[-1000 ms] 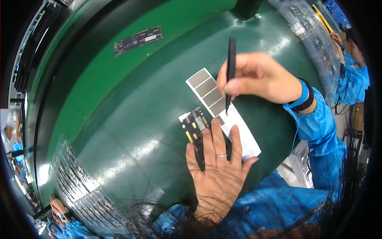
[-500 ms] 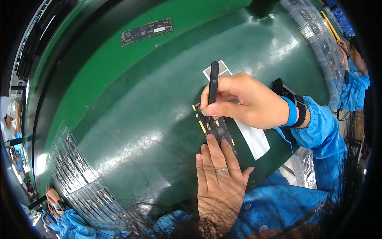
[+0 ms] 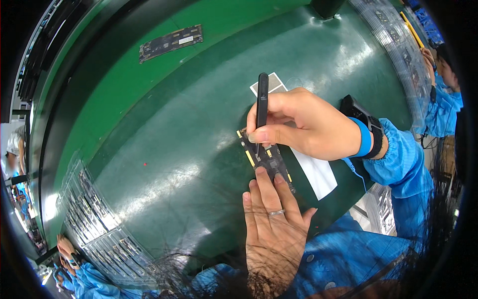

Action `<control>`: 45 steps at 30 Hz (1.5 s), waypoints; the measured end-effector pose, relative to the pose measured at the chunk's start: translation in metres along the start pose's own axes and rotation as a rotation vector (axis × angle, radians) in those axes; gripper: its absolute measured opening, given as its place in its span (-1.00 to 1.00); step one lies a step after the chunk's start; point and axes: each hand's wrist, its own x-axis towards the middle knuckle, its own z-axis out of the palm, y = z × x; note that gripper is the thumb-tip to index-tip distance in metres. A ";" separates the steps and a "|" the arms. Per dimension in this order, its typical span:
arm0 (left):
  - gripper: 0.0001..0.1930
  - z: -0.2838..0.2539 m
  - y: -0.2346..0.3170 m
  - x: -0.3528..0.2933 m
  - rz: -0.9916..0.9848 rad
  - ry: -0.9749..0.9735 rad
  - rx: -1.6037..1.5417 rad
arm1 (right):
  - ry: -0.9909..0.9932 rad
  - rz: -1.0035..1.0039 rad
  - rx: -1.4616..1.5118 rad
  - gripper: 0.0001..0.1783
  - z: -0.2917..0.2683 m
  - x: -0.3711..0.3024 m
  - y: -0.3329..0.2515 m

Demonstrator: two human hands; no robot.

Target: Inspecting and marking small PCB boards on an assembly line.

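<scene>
Circuit board (image 3: 275, 162), dark with gold-coloured strips along its edges, lies at a slant on the dark green work surface (image 3: 164, 159) in front of me, partly covered by both my hands. My right hand (image 3: 318, 127) is closed in a pinch, thumb and fingers around the black tweezers (image 3: 262, 99), which I hold nearly upright; their thin metal tip points down at the upper half of the board, too small for me to tell whether it grips anything there. My left hand (image 3: 275, 231) is open, palm down, fingers straight and a little apart, with nothing gripped: index and middle fingertips rest on the near end of the board, the other two lie just beside its left edge, and the thumb sticks out to the right. I wear a silver ring (image 3: 277, 213) on that hand and a blue wristband (image 3: 366, 139) on my right wrist. Partly hidden by my right hand, a white label sheet (image 3: 318, 174) lies beside the board. Well apart, at the upper left, is a second circuit board (image 3: 172, 44); clear trays (image 3: 102, 230) sit at the lower left
</scene>
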 end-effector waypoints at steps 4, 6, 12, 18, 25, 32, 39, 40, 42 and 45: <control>-0.08 0.021 -0.009 -0.007 0.070 0.077 0.175 | 0.000 0.002 -0.008 -0.88 0.000 0.000 0.000; -0.08 0.024 -0.010 -0.007 0.087 0.128 0.181 | 0.003 0.005 -0.014 -0.88 0.000 -0.001 0.000; -0.10 0.025 -0.012 -0.009 0.109 0.136 0.186 | 0.031 -0.013 0.001 -0.85 0.005 -0.001 0.005; -0.10 0.023 -0.011 -0.010 0.116 0.130 0.198 | 0.045 -0.020 -0.035 -0.85 0.005 -0.002 0.003; -0.12 -0.011 -0.001 0.010 0.000 0.018 0.000 | -0.004 0.010 -0.114 -0.89 -0.001 -0.004 0.001; -0.11 -0.006 -0.006 0.014 0.015 0.041 0.087 | -0.166 -0.039 0.107 -0.83 -0.018 0.003 -0.007; -0.23 0.004 -0.011 0.017 0.010 0.189 -0.041 | 0.348 -0.321 -0.296 -0.78 -0.040 0.077 -0.024; -0.23 0.008 -0.009 0.020 -0.001 0.213 -0.012 | 0.387 -0.254 -0.360 -0.77 -0.038 0.094 -0.023; -0.19 0.018 -0.007 0.023 -0.030 0.278 0.059 | 0.395 -0.515 -0.669 -0.65 -0.027 0.141 0.003; -0.39 0.033 -0.005 0.031 -0.065 0.361 -0.015 | 0.363 -0.264 -0.939 -0.51 -0.012 0.169 0.020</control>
